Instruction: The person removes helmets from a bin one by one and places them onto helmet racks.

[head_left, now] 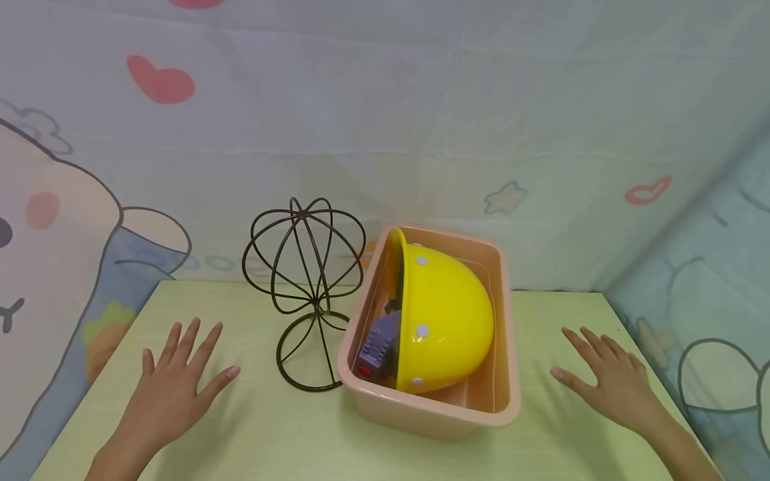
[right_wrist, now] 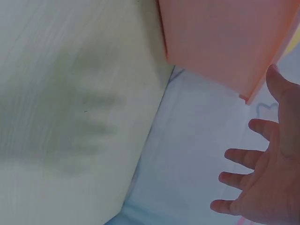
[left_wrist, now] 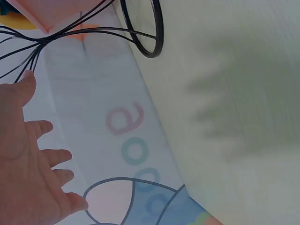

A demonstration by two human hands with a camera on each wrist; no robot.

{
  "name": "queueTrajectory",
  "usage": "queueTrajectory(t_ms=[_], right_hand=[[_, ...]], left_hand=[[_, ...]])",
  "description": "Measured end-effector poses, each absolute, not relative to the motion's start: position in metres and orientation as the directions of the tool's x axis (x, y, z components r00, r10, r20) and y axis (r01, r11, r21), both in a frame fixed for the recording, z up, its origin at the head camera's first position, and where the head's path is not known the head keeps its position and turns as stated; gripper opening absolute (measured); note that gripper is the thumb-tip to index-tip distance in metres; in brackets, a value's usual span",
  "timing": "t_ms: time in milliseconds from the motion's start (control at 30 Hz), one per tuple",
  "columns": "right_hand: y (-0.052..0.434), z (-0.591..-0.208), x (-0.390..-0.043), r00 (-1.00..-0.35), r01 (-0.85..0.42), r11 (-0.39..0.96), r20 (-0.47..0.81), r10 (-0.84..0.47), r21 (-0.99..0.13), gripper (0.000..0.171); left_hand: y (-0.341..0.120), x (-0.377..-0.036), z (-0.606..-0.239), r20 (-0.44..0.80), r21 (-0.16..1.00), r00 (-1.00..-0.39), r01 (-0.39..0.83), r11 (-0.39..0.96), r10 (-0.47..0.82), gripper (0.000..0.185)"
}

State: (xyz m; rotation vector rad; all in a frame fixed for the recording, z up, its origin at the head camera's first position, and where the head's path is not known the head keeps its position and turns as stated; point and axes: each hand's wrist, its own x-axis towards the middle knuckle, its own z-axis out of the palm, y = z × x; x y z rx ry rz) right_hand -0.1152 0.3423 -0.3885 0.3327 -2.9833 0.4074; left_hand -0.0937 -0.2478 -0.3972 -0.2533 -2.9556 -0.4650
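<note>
A yellow hard hat [head_left: 445, 317] lies on its side in a peach plastic bin [head_left: 433, 407] at the middle of a pale green table [head_left: 271, 434]; a grey part with a red button [head_left: 375, 351] shows at its inner side. A black wire hat stand [head_left: 303, 287] is just left of the bin. My left hand [head_left: 174, 377] hovers flat with fingers spread, left of the stand and holding nothing. My right hand [head_left: 607, 374] is spread the same way to the right of the bin. In the wrist views each hand [left_wrist: 28, 173] [right_wrist: 262, 187] hangs open above the table, casting a shadow.
A cartoon-printed cloth backdrop [head_left: 385, 133] hangs behind the table and along both sides. The table's far edge [head_left: 541, 292] meets the cloth just behind the bin. The stand's ring base [left_wrist: 150, 33] rests near that edge.
</note>
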Motion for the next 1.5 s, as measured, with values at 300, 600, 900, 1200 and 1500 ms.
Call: queueTrajectory(t_ms=[300, 600, 900, 1200, 1500], right_hand=[[0.320, -0.362, -0.116, -0.960, -0.268, 0.804, 0.073, -0.271, -0.531, 0.061], [0.299, -0.352, -0.118, -0.944, -0.273, 0.712, 0.037, -0.328, -0.647, 0.044], [0.286, -0.349, -0.121, -0.914, -0.297, 0.609, 0.033, -0.405, -0.736, 0.035], [0.281, -0.347, -0.125, -0.908, -0.278, 0.568, 0.020, -0.418, -0.775, 0.033], [0.278, -0.349, -0.124, -0.918, -0.250, 0.593, -0.007, -0.397, -0.765, 0.037]], left_hand=[[-0.239, -0.090, -0.385, 0.202, 0.347, -0.964, 0.234, 0.908, 0.171, 0.071], [-0.220, -0.083, -0.367, 0.228, 0.424, -0.958, 0.256, 0.869, 0.171, 0.073], [-0.201, -0.075, -0.353, 0.304, 0.494, -0.938, 0.305, 0.814, 0.167, 0.072], [-0.184, -0.072, -0.345, 0.287, 0.569, -0.939, 0.327, 0.755, 0.191, 0.064], [-0.167, -0.074, -0.340, 0.237, 0.619, -0.943, 0.331, 0.712, 0.232, 0.060]])
